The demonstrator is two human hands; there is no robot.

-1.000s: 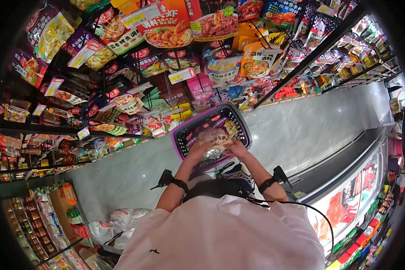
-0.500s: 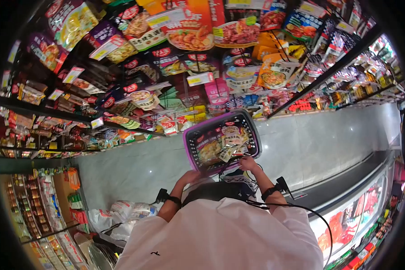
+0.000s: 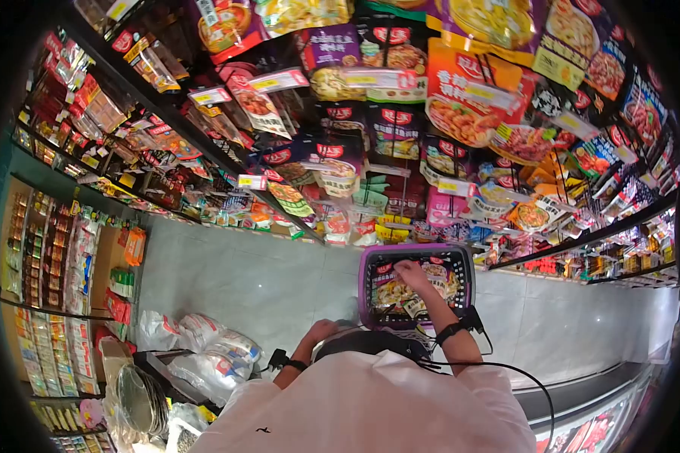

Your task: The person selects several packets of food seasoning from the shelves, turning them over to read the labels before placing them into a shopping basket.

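A purple shopping basket (image 3: 365, 287) stands on the grey floor just ahead of me, with several food packets (image 3: 440, 276) inside it. My right hand (image 3: 413, 275) reaches into the basket and lies on the packets; whether its fingers grip one is unclear. My left hand (image 3: 321, 331) hangs low by my body, left of the basket's near corner and apart from it, fingers curled with nothing seen in it. Both wrists wear black bands with cables.
Shelves of hanging seasoning packets (image 3: 461, 106) rise right behind the basket. More shelving (image 3: 53, 249) lines the left side. White sacks (image 3: 204, 355) lie on the floor at lower left. A chest freezer (image 3: 589, 423) runs along the lower right. Grey tiled floor (image 3: 264, 279) lies between.
Both hands held a packet over the basket, then let it go into the basket. My right hand has gone back in; the left dropped toward my body. The view has swung left.
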